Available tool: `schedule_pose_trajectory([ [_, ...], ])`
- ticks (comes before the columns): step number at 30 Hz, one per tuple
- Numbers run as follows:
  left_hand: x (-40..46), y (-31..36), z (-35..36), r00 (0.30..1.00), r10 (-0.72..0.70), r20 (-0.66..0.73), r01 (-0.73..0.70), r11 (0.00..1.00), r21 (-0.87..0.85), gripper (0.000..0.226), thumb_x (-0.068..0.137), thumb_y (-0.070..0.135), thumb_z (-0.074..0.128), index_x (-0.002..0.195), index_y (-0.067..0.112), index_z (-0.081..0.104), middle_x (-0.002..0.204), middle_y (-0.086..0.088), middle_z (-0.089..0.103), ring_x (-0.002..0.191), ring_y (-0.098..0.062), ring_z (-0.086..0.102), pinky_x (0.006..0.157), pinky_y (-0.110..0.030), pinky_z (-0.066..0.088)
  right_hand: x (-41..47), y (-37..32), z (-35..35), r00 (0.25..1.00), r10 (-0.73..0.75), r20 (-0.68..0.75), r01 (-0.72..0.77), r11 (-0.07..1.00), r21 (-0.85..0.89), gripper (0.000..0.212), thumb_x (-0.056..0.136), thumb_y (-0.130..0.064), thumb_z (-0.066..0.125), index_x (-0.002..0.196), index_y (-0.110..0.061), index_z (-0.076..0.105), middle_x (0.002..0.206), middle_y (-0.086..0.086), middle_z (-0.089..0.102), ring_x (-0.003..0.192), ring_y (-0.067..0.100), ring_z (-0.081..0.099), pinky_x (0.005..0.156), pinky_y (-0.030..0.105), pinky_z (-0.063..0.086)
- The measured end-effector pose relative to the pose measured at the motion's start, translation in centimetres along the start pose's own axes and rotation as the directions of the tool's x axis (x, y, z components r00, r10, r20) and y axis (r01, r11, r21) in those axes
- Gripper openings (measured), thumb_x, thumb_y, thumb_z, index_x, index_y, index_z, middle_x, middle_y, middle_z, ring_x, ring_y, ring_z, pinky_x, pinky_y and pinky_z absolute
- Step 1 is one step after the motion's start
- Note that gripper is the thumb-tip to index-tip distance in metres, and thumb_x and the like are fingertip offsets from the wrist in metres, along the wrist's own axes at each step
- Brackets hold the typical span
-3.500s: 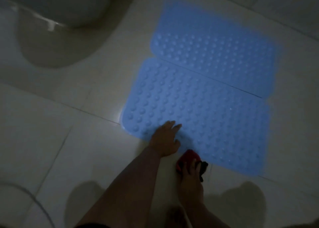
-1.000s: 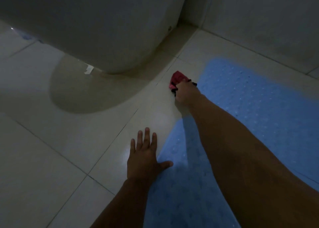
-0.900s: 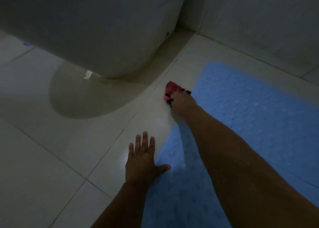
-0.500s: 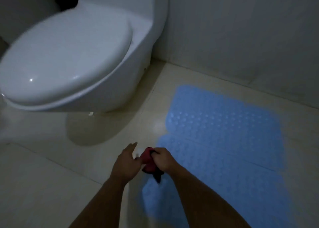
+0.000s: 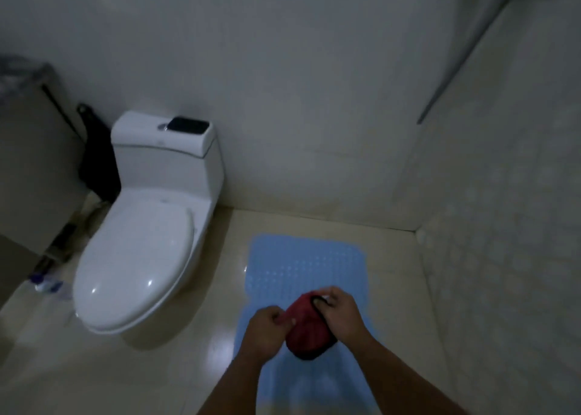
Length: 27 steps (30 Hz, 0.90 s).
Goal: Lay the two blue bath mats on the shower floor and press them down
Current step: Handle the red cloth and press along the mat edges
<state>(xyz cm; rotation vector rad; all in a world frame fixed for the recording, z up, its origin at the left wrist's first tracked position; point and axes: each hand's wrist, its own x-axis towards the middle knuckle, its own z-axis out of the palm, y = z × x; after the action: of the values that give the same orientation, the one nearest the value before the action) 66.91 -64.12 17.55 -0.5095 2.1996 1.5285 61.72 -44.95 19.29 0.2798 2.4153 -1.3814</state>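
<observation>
mats: both blue bath mats (image 5: pixel 306 276) look flat on the shower floor (image 5: pixel 195 367), side by side next to the toilet (image 5: pixel 147 251)
left hand (image 5: pixel 264 329): pinching the edge of a red cloth (image 5: pixel 306 329)
right hand (image 5: pixel 341 315): curled round the cloth's far end
feel: I'd guess thin floppy rubber, light, slick when wet
where to hold: lift by a corner, press with flat palms

left grip (image 5: pixel 263 326): bare | right grip (image 5: pixel 342 312): bare | forearms: sleeveless
</observation>
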Motion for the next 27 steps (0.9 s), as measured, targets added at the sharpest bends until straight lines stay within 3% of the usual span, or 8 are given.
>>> schedule_pose_trajectory([
  [3, -3.9, 9.0, -0.9, 0.992, 0.11, 0.057, -0.113, 0.992, 0.057, 0.02, 0.069, 0.037, 0.077, 0.059, 0.026, 0.064, 0.062, 0.001, 0.068, 0.061, -0.009, 0.062, 0.069, -0.036, 0.055, -4.2, -4.7, -6.8, 0.987, -0.048, -0.156, 0.056, 0.997, 0.052, 0.023, 0.084, -0.003, 0.076, 0.068, -0.015, 0.066, 0.07, 0.005, 0.07, 0.069, 0.016, 0.065, 0.078, 0.044, 0.055],
  [7, -6.6, 17.1, -1.3, 0.954, 0.253, 0.161, -0.275, 0.953, 0.131, 0.019, 0.081, 0.019, 0.082, 0.067, 0.018, 0.068, 0.065, 0.0, 0.068, 0.06, -0.005, 0.06, 0.066, -0.028, 0.049, -6.3, -10.1, -12.1, 0.94, -0.233, -0.251, 0.245, 0.97, 0.014, 0.007, 0.085, -0.011, 0.076, 0.08, -0.014, 0.076, 0.08, -0.005, 0.072, 0.079, -0.002, 0.065, 0.079, 0.022, 0.051],
  [9, -8.3, 20.2, -1.1, 0.93, 0.296, 0.218, -0.332, 0.931, 0.153, 0.012, 0.082, 0.015, 0.081, 0.079, 0.007, 0.073, 0.077, -0.012, 0.074, 0.069, -0.013, 0.065, 0.073, -0.035, 0.054, -7.6, -12.6, -14.3, 0.909, -0.279, -0.308, 0.299, 0.954, 0.016, 0.005, 0.085, -0.018, 0.075, 0.08, -0.018, 0.076, 0.079, -0.003, 0.072, 0.077, 0.007, 0.067, 0.075, 0.027, 0.053],
  [12, -9.9, 24.1, -0.5, 0.897, 0.369, 0.245, -0.419, 0.886, 0.199, 0.013, 0.083, 0.018, 0.08, 0.087, 0.006, 0.075, 0.086, -0.017, 0.074, 0.068, -0.02, 0.068, 0.069, -0.037, 0.055, -8.3, -15.3, -17.0, 0.904, -0.281, -0.323, 0.333, 0.935, 0.12, 0.006, 0.088, -0.017, 0.075, 0.085, -0.012, 0.073, 0.073, 0.008, 0.07, 0.067, 0.014, 0.064, 0.067, 0.033, 0.054],
  [16, -11.1, 28.9, 0.1, 0.852, 0.473, 0.223, -0.517, 0.824, 0.23, 0.011, 0.085, 0.018, 0.079, 0.086, 0.007, 0.076, 0.089, -0.005, 0.067, 0.065, -0.006, 0.063, 0.062, -0.019, 0.048, -8.6, -18.0, -19.5, 0.915, -0.278, -0.292, 0.357, 0.896, 0.264, 0.016, 0.089, -0.017, 0.075, 0.094, -0.003, 0.068, 0.076, 0.015, 0.07, 0.067, 0.012, 0.068, 0.063, 0.029, 0.057],
  [18, -11.5, 31.1, 0.3, 0.844, 0.495, 0.205, -0.535, 0.796, 0.281, 0.012, 0.085, 0.019, 0.076, 0.084, 0.007, 0.075, 0.089, -0.007, 0.06, 0.066, -0.013, 0.056, 0.064, -0.024, 0.043, -8.2, -18.6, -20.7, 0.913, -0.289, -0.287, 0.37, 0.882, 0.291, 0.021, 0.092, -0.014, 0.071, 0.089, 0.006, 0.067, 0.075, 0.01, 0.067, 0.062, 0.001, 0.063, 0.062, 0.018, 0.051],
  [22, -11.9, 34.7, 0.3, 0.883, 0.437, 0.173, -0.463, 0.872, 0.161, 0.022, 0.09, 0.02, 0.061, 0.084, 0.003, 0.075, 0.086, -0.008, 0.074, 0.079, -0.015, 0.068, 0.069, -0.024, 0.047, -7.2, -19.7, -24.1, 0.949, -0.268, -0.166, 0.309, 0.895, 0.323, 0.039, 0.096, -0.033, 0.065, 0.084, 0.004, 0.07, 0.087, 0.023, 0.072, 0.075, 0.015, 0.064, 0.074, 0.03, 0.049],
  [27, -10.3, 38.3, 1.0, 0.884, 0.466, 0.041, -0.453, 0.83, 0.324, 0.014, 0.094, 0.024, 0.066, 0.088, 0.013, 0.073, 0.082, 0.0, 0.077, 0.08, -0.013, 0.072, 0.083, -0.039, 0.06, -6.2, -21.5, -28.3, 0.989, -0.144, 0.022, 0.127, 0.925, 0.359, 0.029, 0.088, -0.032, 0.061, 0.093, -0.009, 0.079, 0.086, 0.003, 0.075, 0.076, 0.019, 0.064, 0.07, 0.031, 0.047],
])
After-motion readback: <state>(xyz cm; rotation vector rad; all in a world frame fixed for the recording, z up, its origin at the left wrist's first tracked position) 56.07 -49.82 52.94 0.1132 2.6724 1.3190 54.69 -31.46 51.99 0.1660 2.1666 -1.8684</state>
